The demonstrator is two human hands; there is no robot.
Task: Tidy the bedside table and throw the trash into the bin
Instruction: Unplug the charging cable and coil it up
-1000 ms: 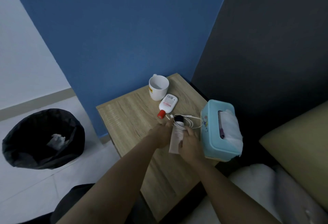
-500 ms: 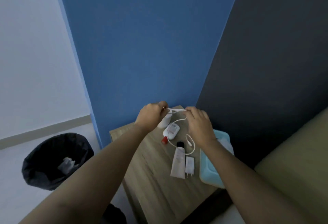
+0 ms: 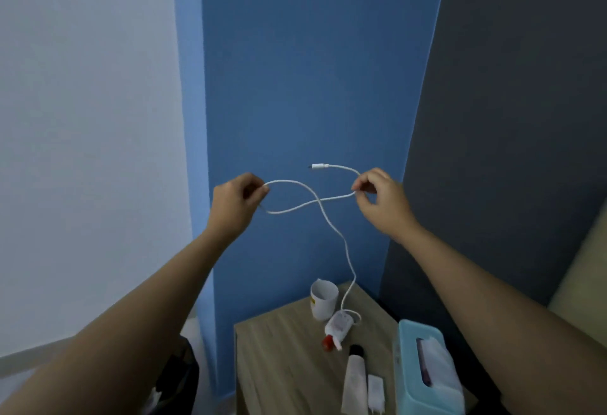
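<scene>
Wood-grain bedside table point(image 3: 279, 358) sits lowest and nearest in my view, in the corner below my raised arms. Along its near right edge stands a light blue tissue box point(image 3: 409, 368) with a white tissue poking out of the top. Just left of the box lie a small white charger plug point(image 3: 375, 393) and, touching it or nearly so, a pale tube point(image 3: 354, 381) with a black cap. Farther back lies a white bottle point(image 3: 338, 325) with a red cap, and behind that stands a white mug point(image 3: 323, 298) by the wall. At the lower left, mostly behind my forearm, I see part of a black bin point(image 3: 175, 378) on the floor.

Up in front of the blue wall point(image 3: 305, 69), my left hand point(image 3: 235, 206) pinches a white cable point(image 3: 341, 240) between closed fingertips, and my right hand point(image 3: 381, 199) pinches it too, the two well apart. Between them the cable crosses over itself in a loop. One connector end sticks out leftward above my right hand; the other length hangs down to the table and ends by the white bottle.
</scene>
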